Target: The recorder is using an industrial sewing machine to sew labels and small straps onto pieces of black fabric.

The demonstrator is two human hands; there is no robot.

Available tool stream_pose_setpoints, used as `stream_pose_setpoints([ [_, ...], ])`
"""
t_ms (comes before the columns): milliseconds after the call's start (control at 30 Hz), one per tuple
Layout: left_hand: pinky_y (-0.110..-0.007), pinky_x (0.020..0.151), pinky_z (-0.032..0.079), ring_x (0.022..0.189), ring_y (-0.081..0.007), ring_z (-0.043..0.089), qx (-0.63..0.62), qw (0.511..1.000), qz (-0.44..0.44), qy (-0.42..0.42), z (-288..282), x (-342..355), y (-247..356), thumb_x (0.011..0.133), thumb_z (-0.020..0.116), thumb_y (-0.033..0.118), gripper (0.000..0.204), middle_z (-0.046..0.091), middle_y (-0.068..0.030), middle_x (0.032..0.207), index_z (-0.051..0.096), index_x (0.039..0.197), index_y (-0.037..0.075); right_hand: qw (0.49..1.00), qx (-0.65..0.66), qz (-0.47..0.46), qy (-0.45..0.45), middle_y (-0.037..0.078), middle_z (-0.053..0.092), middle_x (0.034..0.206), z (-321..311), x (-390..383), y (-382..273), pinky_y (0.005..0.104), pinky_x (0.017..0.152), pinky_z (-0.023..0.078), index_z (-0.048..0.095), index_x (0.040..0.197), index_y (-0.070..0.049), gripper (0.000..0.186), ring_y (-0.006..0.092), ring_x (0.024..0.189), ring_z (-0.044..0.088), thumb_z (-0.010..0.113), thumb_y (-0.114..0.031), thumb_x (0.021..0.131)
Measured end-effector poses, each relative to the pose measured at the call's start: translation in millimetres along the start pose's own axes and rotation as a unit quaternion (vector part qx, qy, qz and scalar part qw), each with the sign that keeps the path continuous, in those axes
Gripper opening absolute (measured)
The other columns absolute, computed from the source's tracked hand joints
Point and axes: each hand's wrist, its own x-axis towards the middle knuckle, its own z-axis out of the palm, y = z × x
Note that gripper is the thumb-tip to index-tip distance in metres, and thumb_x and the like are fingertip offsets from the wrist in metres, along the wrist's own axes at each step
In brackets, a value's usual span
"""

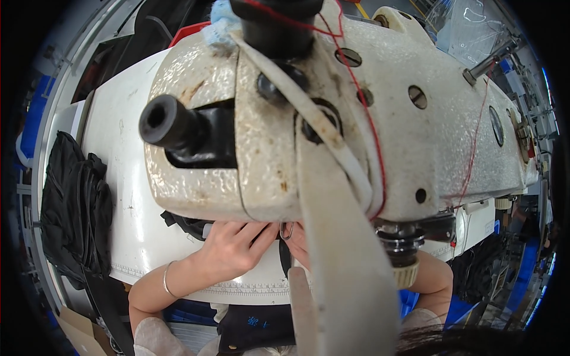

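A large off-white sewing machine (196, 71) fills the upper middle and hides much of the work beneath its head. My left hand (237, 246) is under its front edge, fingers bent and closed around black fabric, the fingertips partly covered. My right hand (298, 243) lies close beside it, mostly hidden behind the machine's long pale lever (344, 261); its grip does not show. Between the hands are a small metal loop (287, 231) and a narrow black strap (285, 256) hanging toward me. More black fabric (189, 225) lies left of my left hand.
A pile of black cloth (74, 207) rests on the left of the white table (133, 196). A ruler strip (237, 290) runs along the near edge. Red thread (374, 136) crosses the machine. A cardboard box (83, 332) stands lower left. More dark material (481, 273) is at right.
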Motion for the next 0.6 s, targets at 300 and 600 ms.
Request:
stream_pose_setpoints([
  [300, -0.034, 0.072, 0.046, 0.087, -0.0204, 0.055, 0.099, 0.993, 0.057, 0.035, -3.7, 7.8, 4.7, 0.059, 0.062, 0.009, 0.028, 0.06, -0.0063, 0.097, 0.066, 0.086, 0.002, 0.999, 0.054, 0.002, -0.006, 0.0, 0.048, 0.059, 0.5, -3.9, -0.8, 0.0362, 0.077, 0.049, 0.058, 0.055, -0.007, 0.018, 0.0209, 0.069, 0.056, 0.063, -0.017, 0.069],
  [600, -0.038, 0.067, 0.05, 0.081, -0.0256, 0.061, -0.06, 0.998, -0.007, 0.027, 9.7, 6.0, -8.3, 0.06, 0.063, 0.007, 0.028, 0.063, -0.0094, 0.089, 0.067, 0.087, 0.001, 0.998, -0.002, 0.008, -0.062, 0.002, 0.056, 0.073, -2.6, 3.3, 1.4, 0.0389, 0.077, 0.051, 0.063, 0.074, -0.007, 0.013, 0.0239, 0.078, 0.057, 0.059, -0.015, 0.064],
])
